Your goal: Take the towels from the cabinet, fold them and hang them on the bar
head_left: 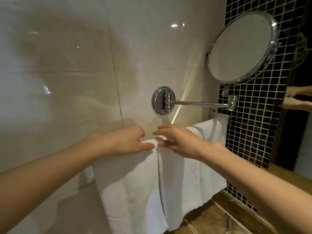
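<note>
Fingers [139, 132] of the left hand [123, 141] curl over the top fold of the left towel [128, 183], with the thumb laid along its front, so that hand pinches the cloth where it goes over the towel bar [219, 115]. The right hand [180, 142] is looser: its fingers [163, 128] are stretched out and slightly apart, the thumb below them, resting at the top inner corner of the right towel [190, 174] without closing on it, as far as I can tell from my feed.

Both white towels hang folded over the bar side by side, with their inner edges touching (the bar itself is hidden under them, and only its right end shows near the dark mosaic tiles [253, 124]). The two hands nearly meet just above that seam.

Above the towels, a round chrome shaving mirror [241, 48] sits tilted on a swing arm [199, 103] fixed to a round wall plate [163, 100] on glossy beige wall tiles [67, 73]. A wooden tabletop [211, 217] lies below and to the right of the towels' lower edges.
</note>
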